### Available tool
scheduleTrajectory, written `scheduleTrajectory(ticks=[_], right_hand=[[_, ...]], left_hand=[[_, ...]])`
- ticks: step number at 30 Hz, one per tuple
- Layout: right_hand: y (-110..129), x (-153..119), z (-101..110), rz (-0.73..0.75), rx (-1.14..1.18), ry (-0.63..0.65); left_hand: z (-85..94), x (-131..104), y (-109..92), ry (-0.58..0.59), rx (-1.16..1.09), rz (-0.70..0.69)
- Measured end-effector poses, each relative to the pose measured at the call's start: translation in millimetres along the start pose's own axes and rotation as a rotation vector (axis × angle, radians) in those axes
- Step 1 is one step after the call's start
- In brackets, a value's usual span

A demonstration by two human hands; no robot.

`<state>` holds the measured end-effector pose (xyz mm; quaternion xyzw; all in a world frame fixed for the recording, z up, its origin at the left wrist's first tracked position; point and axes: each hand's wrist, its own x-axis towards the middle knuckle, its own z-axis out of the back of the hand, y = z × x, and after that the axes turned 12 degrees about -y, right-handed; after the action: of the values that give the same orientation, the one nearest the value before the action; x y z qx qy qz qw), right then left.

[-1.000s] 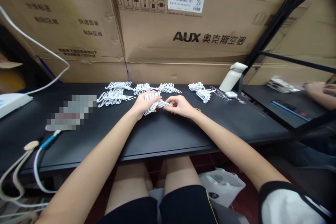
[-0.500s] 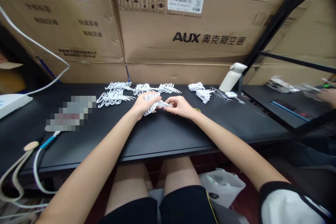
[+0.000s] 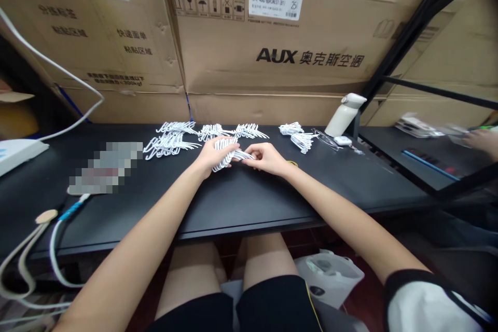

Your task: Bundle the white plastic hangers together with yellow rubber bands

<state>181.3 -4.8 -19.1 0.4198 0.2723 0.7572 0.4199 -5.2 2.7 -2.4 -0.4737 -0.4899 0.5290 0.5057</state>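
A bundle of white hooks is wrapped in the fingers of my left hand, above the black table. At the bundle's right end, the fingertips of my right hand pinch its thin white ends. Behind my left hand lie more white bundles: a pile to the left, one in the middle and another just right of it. Two further bundles rest to the right, beyond my right hand. Something thin and yellow shows beside my right wrist.
A white bottle, glasses and a small white case stand or lie at the back right. A blurred device with a cable is on the left. Cardboard boxes rise behind. Another person's hand is at far right.
My hands and the bundle have stayed practically in place. At the far right, the other person's hand has shifted slightly left.
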Motion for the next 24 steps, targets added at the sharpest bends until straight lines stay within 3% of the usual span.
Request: scheduleTrajectory(ticks=[2,5,7,9,12,15,19,24], right_hand=[[0.9,2.4,1.2,-0.042,0.037,0.017],[-0.3,10.2,14.2,-0.227,0.146,0.016],[-4.7,15.8,32.3,-0.335,0.163,-0.11],[-11.9,19.0,55.2,-0.34,0.063,-0.211],[-24.3,17.5,87.9,-0.394,-0.071,-0.03],[-32.9,13.0,106.6,-0.451,-0.193,0.167],[-37.1,11.6,109.6,-0.433,-0.269,0.375],[-39.8,13.9,102.6,-0.448,-0.252,0.391]], left_hand=[[0.1,1.4,0.9,-0.009,-0.009,0.008],[0.7,4.7,2.0,-0.06,-0.04,0.039],[1.6,7.3,2.7,-0.11,-0.054,0.065],[2.4,9.1,3.3,-0.151,-0.056,0.086],[2.7,10.0,4.0,-0.168,-0.048,0.104],[2.0,9.0,3.9,-0.156,-0.034,0.102],[1.1,7.8,2.9,-0.147,-0.03,0.096],[1.0,7.6,2.4,-0.149,-0.029,0.101]])
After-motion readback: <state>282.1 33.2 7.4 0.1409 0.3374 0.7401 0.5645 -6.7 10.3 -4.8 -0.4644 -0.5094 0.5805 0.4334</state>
